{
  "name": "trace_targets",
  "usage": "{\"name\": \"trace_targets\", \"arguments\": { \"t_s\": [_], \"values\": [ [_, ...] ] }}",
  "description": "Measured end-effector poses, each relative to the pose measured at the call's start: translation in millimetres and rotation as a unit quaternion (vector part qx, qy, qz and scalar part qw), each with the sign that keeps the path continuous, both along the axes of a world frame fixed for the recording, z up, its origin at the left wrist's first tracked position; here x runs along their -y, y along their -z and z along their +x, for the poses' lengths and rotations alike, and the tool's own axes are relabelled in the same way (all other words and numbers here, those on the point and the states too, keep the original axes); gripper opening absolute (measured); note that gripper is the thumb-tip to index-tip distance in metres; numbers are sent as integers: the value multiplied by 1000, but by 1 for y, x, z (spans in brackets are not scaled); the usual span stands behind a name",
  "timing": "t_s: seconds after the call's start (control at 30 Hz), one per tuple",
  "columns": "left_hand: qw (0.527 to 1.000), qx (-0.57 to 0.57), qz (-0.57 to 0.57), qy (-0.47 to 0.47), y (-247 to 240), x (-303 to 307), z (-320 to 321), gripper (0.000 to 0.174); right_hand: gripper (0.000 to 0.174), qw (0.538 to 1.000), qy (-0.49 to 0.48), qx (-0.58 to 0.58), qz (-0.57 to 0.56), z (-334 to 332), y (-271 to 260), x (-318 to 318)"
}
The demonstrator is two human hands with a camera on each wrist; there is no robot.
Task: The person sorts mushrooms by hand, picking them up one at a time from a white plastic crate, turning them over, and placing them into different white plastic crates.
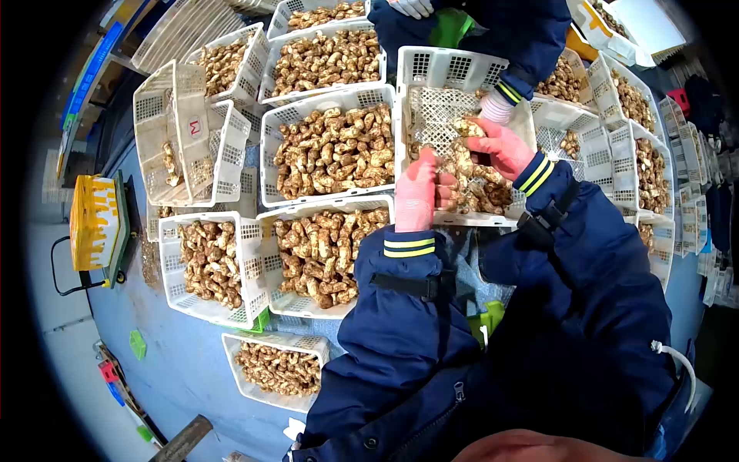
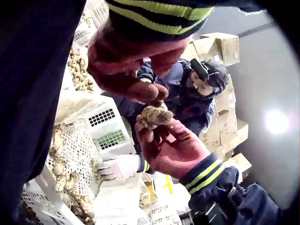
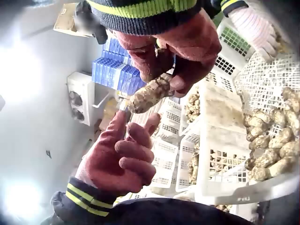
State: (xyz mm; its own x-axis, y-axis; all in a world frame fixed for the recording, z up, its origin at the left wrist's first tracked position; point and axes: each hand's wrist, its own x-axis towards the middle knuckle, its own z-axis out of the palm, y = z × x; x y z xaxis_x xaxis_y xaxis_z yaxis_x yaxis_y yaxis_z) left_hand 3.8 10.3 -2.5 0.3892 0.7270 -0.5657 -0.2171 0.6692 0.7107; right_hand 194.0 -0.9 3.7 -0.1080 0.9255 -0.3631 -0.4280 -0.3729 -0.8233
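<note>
My right hand [image 1: 500,150], in a pink glove, pinches a stubby brown-and-cream mushroom [image 3: 152,93] between thumb and fingers, over a white mesh crate [image 1: 454,55]. Facing it is my left hand [image 1: 419,192], also in a pink glove. In the right wrist view several left fingers [image 3: 133,157] are curled, and a small dark tip shows by the forefinger, close to the mushroom's end; I cannot tell whether that hand holds something. More mushrooms [image 1: 489,196] lie in the near part of the crate under my hands.
Across the crate, another person's striped gloved hand [image 2: 123,167] reaches in. White crates of mushrooms [image 1: 335,150] crowd the left, with more crates [image 1: 650,173] on the right. A tilted crate [image 1: 173,131] rests on others at far left. A yellow-and-white box [image 1: 96,223] stands on a cart.
</note>
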Motion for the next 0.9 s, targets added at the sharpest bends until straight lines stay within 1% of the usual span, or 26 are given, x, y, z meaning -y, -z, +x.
{"name": "trace_targets", "arguments": {
  "t_s": [0.03, 0.1, 0.13, 0.17, 0.2, 0.23, 0.27, 0.3, 0.33, 0.37, 0.4, 0.43, 0.47, 0.5, 0.53, 0.57, 0.6, 0.63, 0.7, 0.73, 0.77, 0.83, 0.87, 0.9],
  "values": [
    [997, -9, 37, -60, 8, -3, 0, 33, 42, 1000, -9, 13, 0, 4, 13, -9],
    [980, 77, 41, -178, 7, -8, -4, 31, 30, 998, -24, 33, -37, 5, 25, -31],
    [967, 180, 58, -169, 22, -14, -10, 33, 18, 996, -63, 51, -32, 3, 33, -56],
    [968, 179, 57, -168, 21, -15, -9, 33, 13, 998, 18, 31, -42, -13, 13, -75],
    [964, 151, 57, -210, 18, -15, -7, 35, 15, 998, 63, -2, 4, -24, 2, -97],
    [959, 122, 58, -251, 14, -13, -6, 37, 25, 996, 47, -15, 69, -23, -3, -122],
    [954, 89, 75, -276, 6, -10, -5, 37, 29, 991, 119, -5, 58, -30, -10, -141],
    [949, 125, 78, -278, 8, -10, -8, 35, 31, 986, 132, 7, 104, -32, -11, -150],
    [941, 139, 92, -294, 11, -12, -12, 34, 32, 985, 137, 66, 79, -34, -9, -157],
    [933, 152, 102, -309, 12, -11, -14, 34, 31, 991, 69, 59, 100, -29, 2, -156],
    [923, 176, 97, -330, 6, -11, -16, 34, 29, 991, 4, 98, 90, -26, 15, -146],
    [914, 140, 64, -374, 2, -13, -15, 34, 28, 985, -64, 137, 86, -21, 23, -140],
    [907, 162, 83, -379, 2, -13, -18, 34, 27, 972, -109, 200, 54, -19, 20, -119],
    [900, 180, 100, -383, 1, -10, -22, 33, 32, 948, -199, 245, 34, -10, 38, -111],
    [896, 186, 98, -391, -2, -9, -22, 34, 36, 847, -239, 472, 51, -4, 57, -103],
    [900, 224, 116, -356, 7, -10, -28, 35, 33, 704, -324, 631, 15, -5, 60, -93],
    [899, 204, 105, -373, 2, -9, -25, 35, 30, 665, -358, 653, 58, 9, 103, -91],
    [898, 182, 93, -390, -3, -8, -23, 34, 27, 657, -378, 651, 29, 9, 115, -87],
    [906, 205, 121, -351, -1, -10, -27, 33, 31, 691, -444, 571, 18, 6, 134, -86],
    [905, 190, 117, -362, 0, -8, -25, 33, 33, 668, -443, 597, 44, 1, 146, -83],
    [907, 186, 114, -361, 0, -8, -23, 33, 37, 670, -458, 584, 22, -4, 149, -79],
    [909, 179, 124, -356, 0, -8, -21, 33, 46, 565, -508, 649, 26, -16, 146, -68],
    [910, 166, 120, -360, 0, -7, -20, 34, 57, 464, -514, 714, 102, -14, 177, -61],
    [911, 163, 119, -361, 1, -8, -20, 34, 57, 403, -539, 730, 117, -17, 178, -54]
  ]
}}
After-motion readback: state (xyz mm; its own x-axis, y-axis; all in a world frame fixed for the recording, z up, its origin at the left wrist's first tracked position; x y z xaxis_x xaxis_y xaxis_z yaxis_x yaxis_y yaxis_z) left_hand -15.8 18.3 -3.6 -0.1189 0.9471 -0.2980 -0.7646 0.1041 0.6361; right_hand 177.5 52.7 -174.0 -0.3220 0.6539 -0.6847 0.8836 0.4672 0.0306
